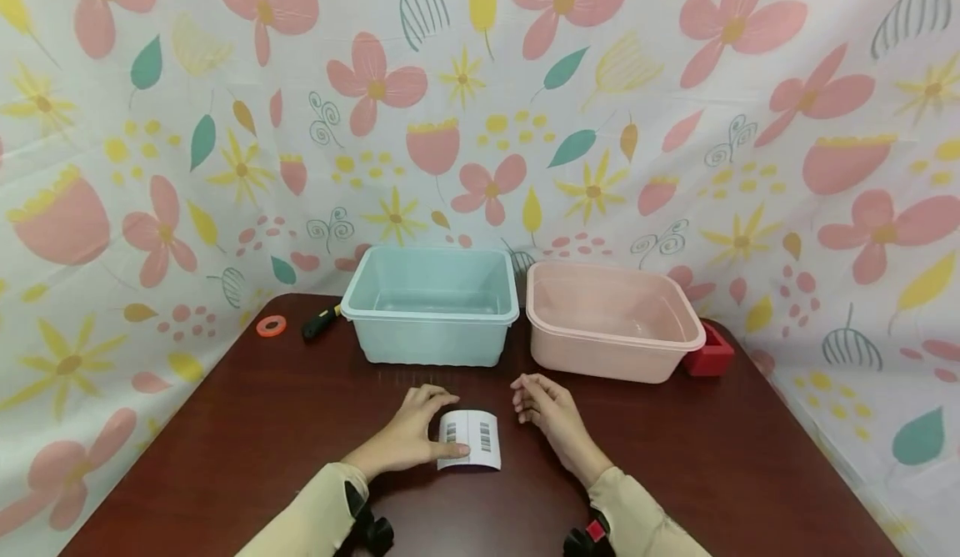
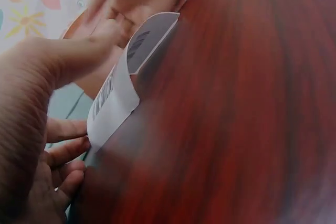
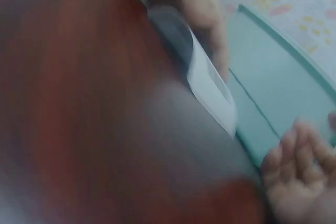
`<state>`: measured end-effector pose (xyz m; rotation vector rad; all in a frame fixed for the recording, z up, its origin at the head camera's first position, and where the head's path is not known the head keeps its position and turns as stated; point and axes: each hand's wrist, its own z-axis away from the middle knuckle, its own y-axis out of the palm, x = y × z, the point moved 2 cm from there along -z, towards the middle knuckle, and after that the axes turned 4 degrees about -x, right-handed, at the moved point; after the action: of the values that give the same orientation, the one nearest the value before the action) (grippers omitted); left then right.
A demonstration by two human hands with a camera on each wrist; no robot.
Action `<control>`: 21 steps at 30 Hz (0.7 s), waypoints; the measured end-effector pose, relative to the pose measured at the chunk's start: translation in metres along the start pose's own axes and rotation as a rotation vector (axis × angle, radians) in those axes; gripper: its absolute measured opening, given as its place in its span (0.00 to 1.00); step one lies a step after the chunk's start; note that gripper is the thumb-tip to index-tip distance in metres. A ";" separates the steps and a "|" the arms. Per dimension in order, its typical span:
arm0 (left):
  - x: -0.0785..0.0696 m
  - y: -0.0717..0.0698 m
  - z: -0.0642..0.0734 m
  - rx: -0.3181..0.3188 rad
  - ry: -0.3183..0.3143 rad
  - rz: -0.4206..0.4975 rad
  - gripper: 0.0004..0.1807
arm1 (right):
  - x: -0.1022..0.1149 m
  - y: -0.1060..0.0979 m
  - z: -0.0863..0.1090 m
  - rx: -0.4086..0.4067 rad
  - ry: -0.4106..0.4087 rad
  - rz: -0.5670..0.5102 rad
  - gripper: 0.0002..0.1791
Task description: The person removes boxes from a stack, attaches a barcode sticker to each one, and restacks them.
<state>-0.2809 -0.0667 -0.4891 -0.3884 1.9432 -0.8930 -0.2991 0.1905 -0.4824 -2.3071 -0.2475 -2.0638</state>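
A white paper label [image 1: 471, 425] with printed barcodes lies on the table, its ends curling up into an arch. Over its left side reaches my left hand [image 1: 405, 434], the thumb across the near part of the label and the fingers spread past its far left corner. In the left wrist view the fingertips [image 2: 79, 129] are at one end of the paper; whether the thumb presses on it I cannot tell. To the right of the label, apart from it, hovers my right hand [image 1: 557, 424], its fingers loosely bent and holding nothing.
A light blue bin [image 1: 431, 336] and a pink bin [image 1: 607, 357] stand at the back of the dark wooden table [image 1: 247, 457]. An orange ring [image 1: 271, 326] and a black-handled tool [image 1: 321, 323] lie at the back left. Behind the pink bin's right side sits a red box [image 1: 708, 361].
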 end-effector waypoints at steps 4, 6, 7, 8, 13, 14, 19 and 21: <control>0.000 0.003 0.001 -0.012 0.006 -0.052 0.39 | -0.007 0.007 0.000 -0.005 -0.025 0.171 0.17; 0.000 0.005 0.003 -0.025 -0.002 -0.041 0.34 | -0.008 0.010 0.001 0.017 -0.041 0.233 0.16; 0.000 0.005 0.003 -0.035 -0.008 -0.018 0.30 | -0.008 0.011 0.002 0.026 -0.046 0.253 0.17; 0.000 0.004 0.003 -0.048 -0.020 0.018 0.26 | -0.009 0.012 0.002 0.034 -0.052 0.262 0.17; -0.002 -0.001 0.002 -0.159 -0.114 0.289 0.11 | -0.009 0.022 0.003 0.027 -0.158 0.274 0.14; -0.002 -0.001 0.001 -0.194 -0.130 0.329 0.09 | -0.008 0.025 0.005 0.008 -0.213 0.308 0.13; -0.010 0.004 -0.001 -0.338 -0.127 0.442 0.06 | -0.005 0.040 0.017 -0.102 -0.491 0.525 0.13; -0.016 0.008 -0.001 -0.351 -0.105 0.470 0.06 | -0.005 0.045 0.022 -0.103 -0.537 0.550 0.14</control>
<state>-0.2726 -0.0517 -0.4848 -0.1602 1.9751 -0.2253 -0.2719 0.1489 -0.4859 -2.5590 0.4460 -1.2151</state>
